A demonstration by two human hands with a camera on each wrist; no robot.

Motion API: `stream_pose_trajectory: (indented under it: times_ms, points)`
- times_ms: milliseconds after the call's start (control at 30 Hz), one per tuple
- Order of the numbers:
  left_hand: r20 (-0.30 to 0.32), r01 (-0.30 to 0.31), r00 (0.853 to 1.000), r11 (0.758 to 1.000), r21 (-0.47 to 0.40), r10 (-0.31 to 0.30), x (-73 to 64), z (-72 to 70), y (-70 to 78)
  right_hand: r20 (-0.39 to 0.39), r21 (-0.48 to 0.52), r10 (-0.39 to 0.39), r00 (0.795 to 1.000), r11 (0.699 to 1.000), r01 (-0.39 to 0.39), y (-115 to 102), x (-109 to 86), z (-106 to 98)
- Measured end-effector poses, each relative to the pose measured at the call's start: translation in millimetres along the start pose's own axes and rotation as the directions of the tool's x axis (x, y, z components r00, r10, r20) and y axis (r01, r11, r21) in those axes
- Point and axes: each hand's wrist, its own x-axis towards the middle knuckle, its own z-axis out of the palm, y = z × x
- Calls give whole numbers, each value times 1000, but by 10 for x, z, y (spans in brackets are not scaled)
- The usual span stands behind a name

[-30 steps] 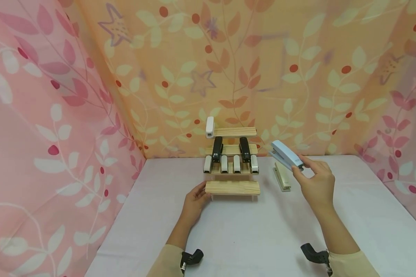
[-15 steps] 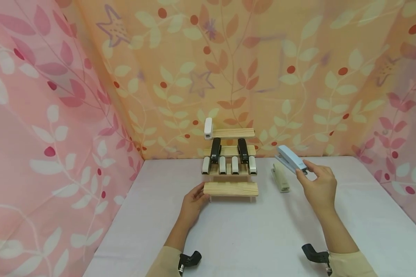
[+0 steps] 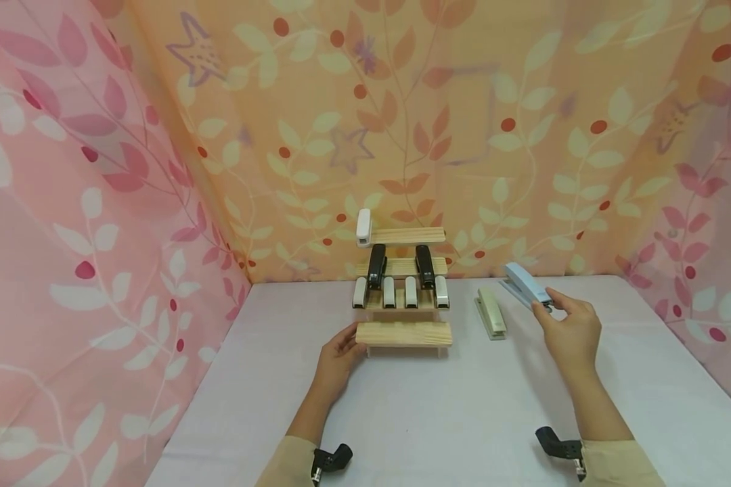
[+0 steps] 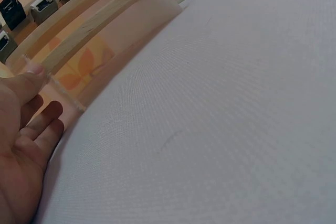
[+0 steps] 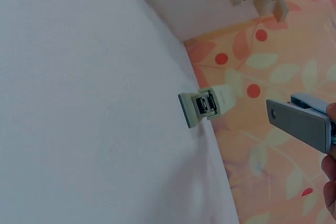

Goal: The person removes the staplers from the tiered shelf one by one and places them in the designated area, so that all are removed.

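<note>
My right hand [image 3: 572, 335] pinches the hinge end of a light blue stapler [image 3: 526, 284] between thumb and fingers, in the air to the right of the rack. The grey underside of its base [image 5: 299, 125] shows in the right wrist view. Below and left of it, a pale green stapler [image 3: 491, 313] lies on the table. My left hand [image 3: 338, 362] grips the left end of the bottom step of a tiered wooden rack [image 3: 404, 334], thumb at the board's edge [image 4: 79, 45]. That step bears nothing.
Higher on the rack stand several small white staplers [image 3: 411, 292], two black staplers [image 3: 376, 266] and, at the top left, one white stapler [image 3: 363, 227]. A white cloth covers the table [image 3: 451, 419]. Patterned curtains [image 3: 317, 101] hang behind and at the sides.
My right hand has moved right and slightly down with the light blue stapler, away from above the pale green one. The left hand keeps its grip on the rack.
</note>
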Motion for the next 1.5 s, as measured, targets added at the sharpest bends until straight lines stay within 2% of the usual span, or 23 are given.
stream_pose_trajectory:
  times_ms: [167,433,733,1067,1167,1400,1500]
  points:
    - [-3,1,1000,1000,3,-1,-5,-5,-1,38,-35,55,998,998,-54,115,11,14]
    - [12,-3,1000,1000,-19,4,0,-7,-16,106,-91,153,983,985,-144,262,-12,52]
    - [11,-3,1000,1000,-3,3,1,-4,-8,114,-120,146,983,984,-132,387,-43,109]
    - [14,-2,1000,1000,-10,2,-7,-6,7,124,-125,182,975,978,-167,478,-69,184]
    - [14,11,1000,1000,-13,-11,-4,-6,9,143,-126,198,970,975,-181,485,-83,208]
    - [25,-11,1000,1000,-11,12,-3,-10,9,187,-139,210,960,973,-186,513,-106,261]
    - [24,-1,1000,1000,-13,1,-5,-4,19,212,-149,213,954,972,-184,518,-111,260]
